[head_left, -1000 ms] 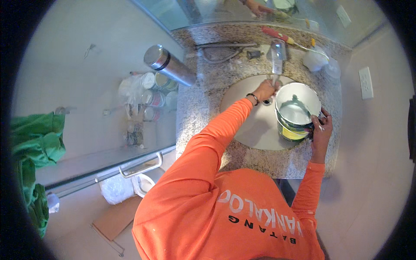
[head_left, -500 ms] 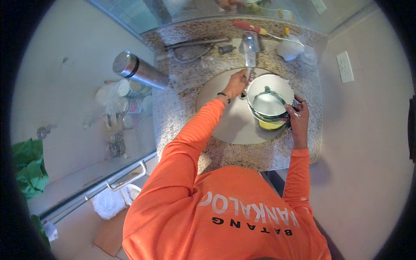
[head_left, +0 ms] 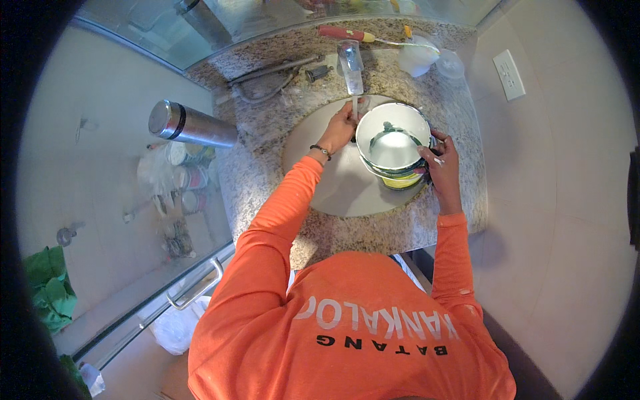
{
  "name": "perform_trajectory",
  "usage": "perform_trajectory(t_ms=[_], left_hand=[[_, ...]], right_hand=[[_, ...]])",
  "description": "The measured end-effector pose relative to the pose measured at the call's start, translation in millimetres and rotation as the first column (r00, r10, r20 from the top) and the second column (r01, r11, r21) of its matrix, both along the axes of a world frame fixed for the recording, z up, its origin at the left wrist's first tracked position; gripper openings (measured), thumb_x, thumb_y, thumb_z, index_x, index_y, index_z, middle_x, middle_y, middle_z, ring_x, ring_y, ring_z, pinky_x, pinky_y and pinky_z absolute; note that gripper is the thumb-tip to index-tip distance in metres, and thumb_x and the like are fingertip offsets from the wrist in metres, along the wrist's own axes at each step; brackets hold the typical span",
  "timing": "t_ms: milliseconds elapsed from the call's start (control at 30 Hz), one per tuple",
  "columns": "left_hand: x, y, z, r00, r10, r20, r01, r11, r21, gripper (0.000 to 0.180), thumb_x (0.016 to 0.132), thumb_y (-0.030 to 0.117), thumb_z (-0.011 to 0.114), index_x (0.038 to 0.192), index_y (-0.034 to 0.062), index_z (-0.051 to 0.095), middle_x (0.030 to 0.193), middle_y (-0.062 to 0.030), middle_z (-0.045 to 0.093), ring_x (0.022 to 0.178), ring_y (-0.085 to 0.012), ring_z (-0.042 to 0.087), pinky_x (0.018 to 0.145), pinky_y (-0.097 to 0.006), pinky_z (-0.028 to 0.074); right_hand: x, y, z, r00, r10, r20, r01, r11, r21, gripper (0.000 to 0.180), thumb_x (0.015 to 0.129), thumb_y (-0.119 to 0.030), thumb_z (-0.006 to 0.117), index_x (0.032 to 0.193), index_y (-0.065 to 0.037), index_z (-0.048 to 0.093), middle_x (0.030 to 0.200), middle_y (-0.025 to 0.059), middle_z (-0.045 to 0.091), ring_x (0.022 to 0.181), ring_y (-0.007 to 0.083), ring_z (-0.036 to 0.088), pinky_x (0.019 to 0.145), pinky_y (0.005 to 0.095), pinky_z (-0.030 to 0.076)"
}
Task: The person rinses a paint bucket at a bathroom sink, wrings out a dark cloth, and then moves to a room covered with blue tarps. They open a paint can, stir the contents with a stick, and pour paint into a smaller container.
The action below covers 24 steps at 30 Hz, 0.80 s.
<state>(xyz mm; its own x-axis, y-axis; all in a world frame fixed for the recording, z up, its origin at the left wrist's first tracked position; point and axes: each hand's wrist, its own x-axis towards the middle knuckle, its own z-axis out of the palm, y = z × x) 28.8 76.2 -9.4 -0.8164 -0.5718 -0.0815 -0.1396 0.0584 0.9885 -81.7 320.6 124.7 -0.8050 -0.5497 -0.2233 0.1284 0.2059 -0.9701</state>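
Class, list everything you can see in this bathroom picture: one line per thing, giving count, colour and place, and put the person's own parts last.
Bucket: one, white, over the basin under the tap.
Tap: one, chrome, behind the basin.
Basin: one, pale, set in the counter.
Counter: one, speckled granite, around the basin.
Flask: one, steel, lying at the counter's left edge.
Screwdriver: one, red handle, back of the counter.
Wall socket: one, white, right wall.
Cloth: one, green, floor at left.
Left hand: at the bucket's left rim, below the tap.
Right hand: gripping the bucket's right rim.
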Motion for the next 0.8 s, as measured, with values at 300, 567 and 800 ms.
perform_trajectory(t_ms=[300, 567, 800], left_hand=[[30, -7, 70, 0.890, -0.227, 0.394, 0.124, 0.955, 0.270, 0.060, 0.100, 0.055, 0.060, 0.125, 0.0007, 0.065, 0.085, -0.0056, 0.067, 0.062, -0.0114, 0.062, 0.055, -0.029, 0.055], [66, -53, 17, 0.904, 0.010, 0.427, 0.089, 0.973, -0.212, 0.044, 0.100, 0.032, 0.055, 0.115, -0.0079, 0.065, 0.095, -0.0226, 0.071, 0.081, -0.0361, 0.069, 0.075, -0.044, 0.054], [113, -24, 111, 0.827, 0.222, 0.516, 0.099, 0.847, -0.522, 0.043, 0.102, 0.031, 0.050, 0.115, -0.0075, 0.066, 0.101, -0.0311, 0.070, 0.096, -0.0476, 0.068, 0.085, -0.052, 0.052]], right_hand=[[-2, -28, -8, 1.000, -0.006, -0.023, 0.007, 1.000, 0.011, 0.053, 0.086, -0.008, 0.078, 0.133, 0.004, 0.055, 0.103, 0.0187, 0.064, 0.079, 0.0217, 0.071, 0.053, 0.0304, 0.063], [-2, -75, -17, 0.992, 0.127, -0.006, -0.127, 0.992, -0.009, 0.050, 0.088, -0.019, 0.081, 0.128, 0.003, 0.062, 0.103, 0.0176, 0.068, 0.079, 0.0214, 0.073, 0.054, 0.0309, 0.064], [-12, -41, -73, 0.854, -0.111, 0.508, 0.121, 0.993, 0.015, 0.041, 0.091, -0.039, 0.079, 0.110, -0.004, 0.069, 0.085, 0.0025, 0.056, 0.071, 0.0120, 0.060, 0.059, 0.0333, 0.061]])
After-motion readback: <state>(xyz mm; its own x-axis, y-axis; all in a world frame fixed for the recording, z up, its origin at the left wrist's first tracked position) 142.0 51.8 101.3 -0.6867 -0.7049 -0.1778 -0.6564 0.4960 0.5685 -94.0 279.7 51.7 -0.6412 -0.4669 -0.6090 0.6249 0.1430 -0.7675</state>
